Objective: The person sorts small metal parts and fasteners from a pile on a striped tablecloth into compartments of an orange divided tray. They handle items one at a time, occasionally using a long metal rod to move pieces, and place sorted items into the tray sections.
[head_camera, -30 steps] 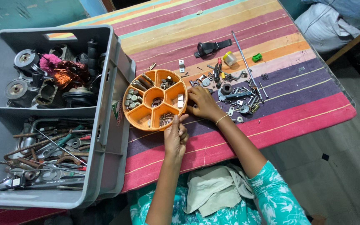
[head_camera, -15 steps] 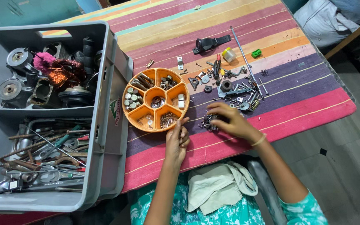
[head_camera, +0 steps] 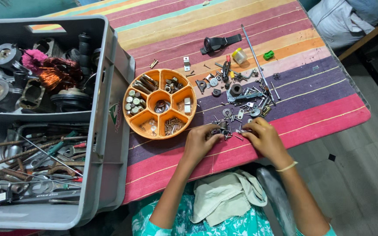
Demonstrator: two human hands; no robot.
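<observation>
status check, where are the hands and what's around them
Left hand and right hand both on the small pile of screws, fingers curled, grip unclear. Orange divided tray just beyond the left hand. Loose hardware beyond the pile.

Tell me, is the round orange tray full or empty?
Partly full. The round orange tray has small metal bits in its compartments, but orange floor shows between them.

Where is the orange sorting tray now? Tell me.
In the head view, the round orange sorting tray lies on the striped cloth, left of centre, beside the grey crate and just beyond the left hand.
</observation>
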